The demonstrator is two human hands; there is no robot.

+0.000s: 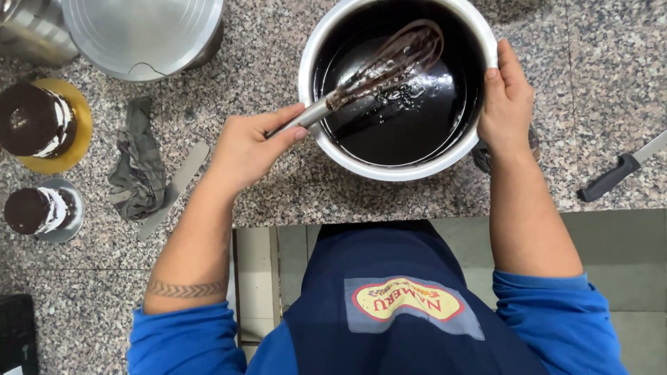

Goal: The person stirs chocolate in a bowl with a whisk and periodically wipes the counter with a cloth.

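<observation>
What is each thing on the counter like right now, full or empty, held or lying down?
Round steel bowl: upright, holding dark glossy liquid.
Metal wire whisk: tilted in the liquid, coated.
Left hand: closed on the whisk handle.
Right hand: gripping the bowl's rim.
Two small layered chocolate cakes: standing on boards.
Grey cloth: crumpled.
Black-handled knife: lying flat, untouched.

Two hands point(243, 149) are working at one bowl point(313, 48) with one whisk point(389, 59). Two cakes point(35, 118) are sitting beside one cloth point(139, 163), one spatula point(174, 187), one knife point(615, 175) and one lid point(142, 31).
</observation>
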